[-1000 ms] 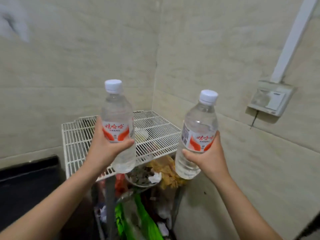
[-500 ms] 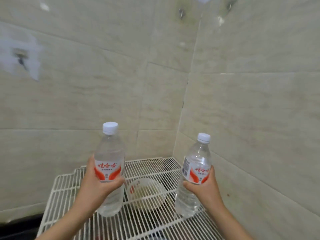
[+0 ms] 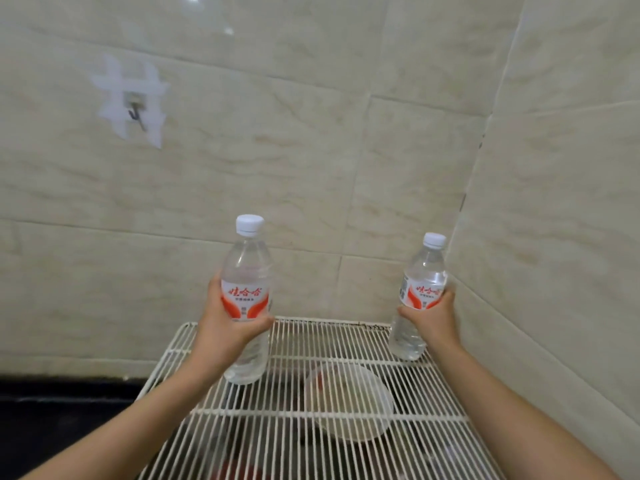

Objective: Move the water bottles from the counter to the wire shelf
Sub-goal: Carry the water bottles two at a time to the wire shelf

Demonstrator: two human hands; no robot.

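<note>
Both arms stretch forward over the wire shelf (image 3: pixel 332 342). The left hand (image 3: pixel 227 329) curls its fingers round the upright left bottle (image 3: pixel 246 263), and the right hand (image 3: pixel 434 322) likewise round the right bottle (image 3: pixel 425 271).

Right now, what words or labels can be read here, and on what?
"娃哈哈" in red: label of the left bottle, in the left hand.
"娃哈哈" in red: label of the right bottle, in the right hand.
Small print under each name and the barcode on the right bottle: too blurred to read.
Wire shelf and tiled walls: no writing.
</note>
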